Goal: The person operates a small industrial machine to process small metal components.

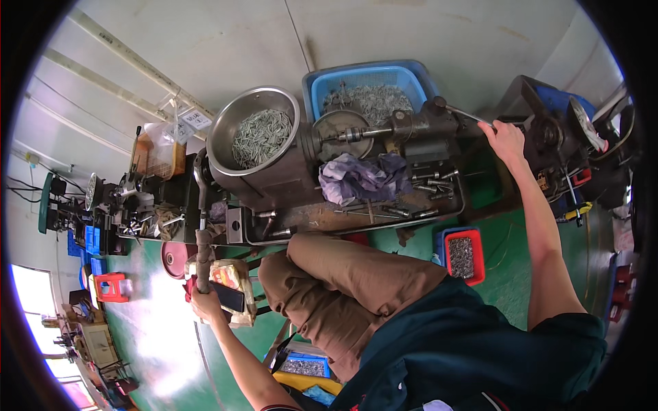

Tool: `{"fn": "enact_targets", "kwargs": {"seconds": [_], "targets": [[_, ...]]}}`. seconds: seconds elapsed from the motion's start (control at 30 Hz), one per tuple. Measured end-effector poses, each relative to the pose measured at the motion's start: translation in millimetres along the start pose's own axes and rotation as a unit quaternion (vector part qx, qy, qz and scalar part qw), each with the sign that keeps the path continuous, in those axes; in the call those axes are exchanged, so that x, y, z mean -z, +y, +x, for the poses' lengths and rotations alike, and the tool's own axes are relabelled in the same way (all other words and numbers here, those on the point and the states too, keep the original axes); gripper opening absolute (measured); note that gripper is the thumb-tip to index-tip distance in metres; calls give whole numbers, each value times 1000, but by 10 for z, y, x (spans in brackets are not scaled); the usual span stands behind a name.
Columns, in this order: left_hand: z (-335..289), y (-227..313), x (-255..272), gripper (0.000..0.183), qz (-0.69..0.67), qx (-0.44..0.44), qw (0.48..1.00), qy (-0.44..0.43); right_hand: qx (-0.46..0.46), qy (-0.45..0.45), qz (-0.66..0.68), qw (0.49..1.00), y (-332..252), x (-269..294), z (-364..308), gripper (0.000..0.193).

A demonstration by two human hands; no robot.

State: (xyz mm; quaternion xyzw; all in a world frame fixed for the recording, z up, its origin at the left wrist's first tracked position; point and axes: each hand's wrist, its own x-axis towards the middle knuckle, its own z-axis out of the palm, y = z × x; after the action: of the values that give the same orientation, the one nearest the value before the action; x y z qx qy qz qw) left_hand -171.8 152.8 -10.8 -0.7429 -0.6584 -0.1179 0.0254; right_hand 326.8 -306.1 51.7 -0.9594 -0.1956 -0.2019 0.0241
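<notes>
My left hand [205, 305] is closed round the lower end of a long lever handle [203, 260] wrapped in brown material, at the left end of a small bench lathe [271, 181]. My right arm reaches forward, and my right hand [506, 142] is closed on the end of a thin metal lever [469, 114] on the lathe's tailstock [428, 127]. Between the headstock and tailstock sits a drill chuck [351, 134]; any workpiece there is too small to make out. A crumpled purple-grey rag [363, 178] lies below the chuck.
A steel bowl of metal pins [260, 139] sits on the headstock. Behind stands a blue basket of small parts [373, 99]. Loose tools [432, 185] lie in the tray. A phone [229, 296] rests beside my left hand. A red bin of parts [462, 257] stands on the floor.
</notes>
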Motion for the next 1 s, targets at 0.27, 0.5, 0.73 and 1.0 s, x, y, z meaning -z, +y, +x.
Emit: {"fn": "enact_targets", "kwargs": {"seconds": [0.27,0.5,0.73,1.0], "targets": [[-44,-29,29,32,-15,-9,1000,11,-9,-36,20,999,-53,47,-6,49],[-6,-83,-72,30,-20,-30,999,34,36,269,-44,961,-126,-292,499,32],[23,-75,-6,29,-5,-12,1000,10,186,12,214,959,-2017,-337,752,23],[-91,12,-8,26,-6,19,1000,3,206,-313,371,850,-2794,-577,625,18]]}}
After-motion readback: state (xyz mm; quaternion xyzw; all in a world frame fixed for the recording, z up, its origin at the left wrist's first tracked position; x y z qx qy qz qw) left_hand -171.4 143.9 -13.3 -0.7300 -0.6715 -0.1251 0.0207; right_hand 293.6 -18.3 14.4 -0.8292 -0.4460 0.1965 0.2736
